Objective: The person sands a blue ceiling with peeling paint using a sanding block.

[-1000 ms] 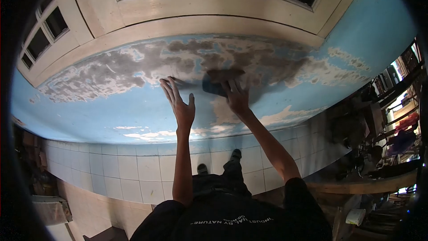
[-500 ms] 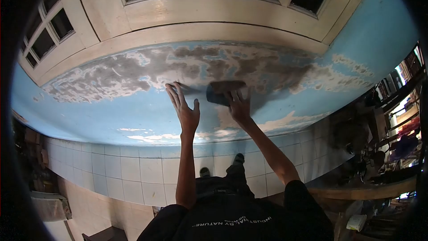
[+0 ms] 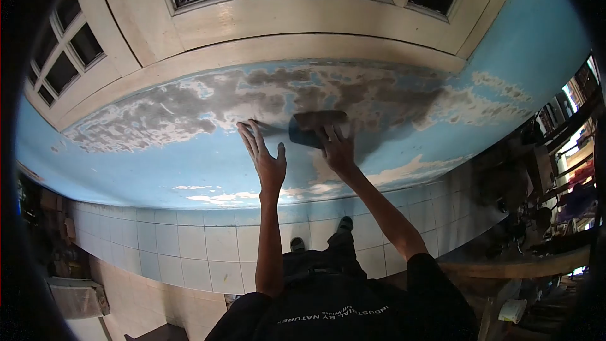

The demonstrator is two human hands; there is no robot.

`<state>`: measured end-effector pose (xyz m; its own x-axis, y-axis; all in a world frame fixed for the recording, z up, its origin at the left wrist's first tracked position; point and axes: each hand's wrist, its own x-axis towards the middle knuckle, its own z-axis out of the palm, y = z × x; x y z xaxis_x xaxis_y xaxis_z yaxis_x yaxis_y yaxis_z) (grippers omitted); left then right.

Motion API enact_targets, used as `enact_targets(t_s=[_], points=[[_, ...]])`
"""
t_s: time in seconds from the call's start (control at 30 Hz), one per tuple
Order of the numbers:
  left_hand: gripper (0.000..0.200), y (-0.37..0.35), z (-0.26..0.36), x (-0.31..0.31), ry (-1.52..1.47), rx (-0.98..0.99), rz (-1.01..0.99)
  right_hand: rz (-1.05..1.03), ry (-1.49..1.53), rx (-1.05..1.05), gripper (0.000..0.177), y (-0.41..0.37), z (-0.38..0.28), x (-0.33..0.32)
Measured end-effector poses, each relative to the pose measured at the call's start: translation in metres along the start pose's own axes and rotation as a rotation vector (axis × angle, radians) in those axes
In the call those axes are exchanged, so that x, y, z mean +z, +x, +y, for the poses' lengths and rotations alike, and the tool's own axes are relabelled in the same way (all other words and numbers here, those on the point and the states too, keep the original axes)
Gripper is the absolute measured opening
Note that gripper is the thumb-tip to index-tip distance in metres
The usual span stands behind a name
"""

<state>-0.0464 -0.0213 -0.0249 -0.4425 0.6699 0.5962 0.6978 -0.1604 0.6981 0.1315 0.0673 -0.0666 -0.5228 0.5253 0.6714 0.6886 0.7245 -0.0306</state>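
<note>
My right hand [image 3: 339, 151] is closed on a dark sheet of sandpaper [image 3: 306, 131], pressed against the blue wall [image 3: 151, 173]. The sheet covers the lower edge of a patch of worn paint [image 3: 265, 95], where grey and whitish layers show through. To the left of the sandpaper, my left hand [image 3: 265, 158] has its fingers stretched out, the tips resting on the wall. That hand holds nothing. The sheet's underside and part of my right fingers are hidden.
Above the patch is a cream window frame [image 3: 303, 22] with dark panes. White tiles [image 3: 189, 240] run along the floor below. A wooden edge [image 3: 524, 266] and cluttered shelves [image 3: 568, 145] stand at the right. My shoes [image 3: 344, 223] are near the wall.
The view has shifted slightly. Against the wall, the sandpaper and my right hand have moved a little left and up. My left hand keeps nearly the same place, fingers still extended.
</note>
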Motion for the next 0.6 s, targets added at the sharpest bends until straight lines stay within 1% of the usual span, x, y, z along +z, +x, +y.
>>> enact_targets(t_s=[0.07,0.1,0.17,0.2,0.23,0.27,0.33,0.43,0.5,0.53,0.6], points=[[0.103,0.001,0.001,0.000,-0.009,-0.008,0.010,0.087,0.025,0.004,0.059,0.010,-0.009,-0.006],[0.103,0.001,0.001,-0.001,-0.008,-0.006,0.011,0.089,0.026,0.004,0.059,0.004,-0.006,-0.002],[0.099,0.001,0.000,-0.003,-0.026,0.000,0.001,0.000,0.012,0.007,0.060,-0.023,0.006,0.012],[0.099,0.002,-0.001,-0.004,-0.021,0.010,0.009,0.011,0.015,0.003,0.060,-0.035,0.015,0.018],[0.099,0.001,-0.002,-0.005,-0.021,0.004,-0.004,-0.038,-0.063,-0.028,0.062,-0.049,0.025,0.024],[0.099,0.000,-0.003,-0.005,-0.023,-0.003,-0.016,-0.088,-0.143,-0.060,0.065,-0.056,0.030,0.027],[0.100,0.001,-0.004,-0.007,-0.005,-0.007,-0.027,-0.129,-0.113,-0.035,0.064,-0.054,0.027,0.023],[0.099,0.001,-0.003,-0.003,-0.020,0.004,-0.025,-0.096,-0.120,-0.014,0.064,-0.043,0.017,0.015],[0.102,0.001,0.000,0.000,-0.013,0.022,0.023,-0.034,-0.132,0.075,0.064,-0.005,0.008,-0.006],[0.102,-0.002,0.001,0.002,-0.014,0.021,0.009,-0.040,-0.133,0.088,0.064,0.009,0.006,-0.011],[0.098,0.001,0.004,0.003,-0.036,0.005,0.038,0.160,-0.082,-0.009,0.063,0.032,0.008,-0.014]])
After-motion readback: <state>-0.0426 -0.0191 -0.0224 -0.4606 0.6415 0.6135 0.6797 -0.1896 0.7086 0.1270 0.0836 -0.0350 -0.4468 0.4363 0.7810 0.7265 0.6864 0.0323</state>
